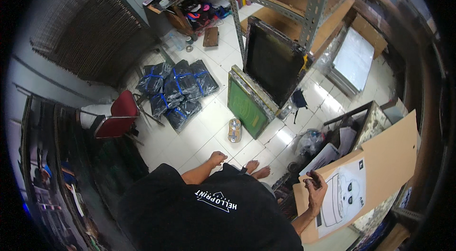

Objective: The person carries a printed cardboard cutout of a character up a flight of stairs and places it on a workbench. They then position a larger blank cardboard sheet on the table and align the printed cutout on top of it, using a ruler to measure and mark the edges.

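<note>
Head view: The bare right hand (315, 193), fingers bent, overlaps the left end of the flat brown cardboard sheet (392, 151); whether it grips cannot be told. The bare left hand (218, 158) hangs free, fingers curled, apparently empty. The green rectangular screen (247, 106) leans against the black rectangular frame (275, 61), presumably saving floor space.

The left hand (218, 158) hangs loosely curled; the right hand (316, 191) (half curled too) is held out sideways
</note>
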The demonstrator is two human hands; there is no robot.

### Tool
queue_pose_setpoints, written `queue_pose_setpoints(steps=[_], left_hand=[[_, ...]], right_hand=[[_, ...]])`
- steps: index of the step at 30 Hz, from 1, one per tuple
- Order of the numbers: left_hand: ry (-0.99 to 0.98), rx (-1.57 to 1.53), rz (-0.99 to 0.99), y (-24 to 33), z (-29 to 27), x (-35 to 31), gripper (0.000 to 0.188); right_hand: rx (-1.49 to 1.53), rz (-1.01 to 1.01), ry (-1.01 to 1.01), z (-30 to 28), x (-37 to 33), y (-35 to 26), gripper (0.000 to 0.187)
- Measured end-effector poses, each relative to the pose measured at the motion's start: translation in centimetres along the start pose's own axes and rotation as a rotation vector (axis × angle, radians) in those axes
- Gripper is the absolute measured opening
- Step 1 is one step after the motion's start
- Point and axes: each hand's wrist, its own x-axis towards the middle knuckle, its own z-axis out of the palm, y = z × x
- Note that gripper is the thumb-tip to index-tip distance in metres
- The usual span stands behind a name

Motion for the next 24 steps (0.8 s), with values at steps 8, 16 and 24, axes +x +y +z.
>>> queue_pose_setpoints(steps=[8,16,24], left_hand=[[0.064,0.077,0.063,-1.9,1.4,-2.2,0.033],[0.110,-0.016,0.044,-6.1,0.5,-3.2,0.038],[0.117,0.523,0.424,-12.6,-3.6,0.8,0.040]], right_hand=[[0.036,0.023,-0.098,-0.7,1.0,-0.3,0.039],[0.036,-0.042,-0.186,0.3,4.0,0.5,0.039],[-0.056,-0.107,-0.246,4.8,6.2,-1.3,0.036]])
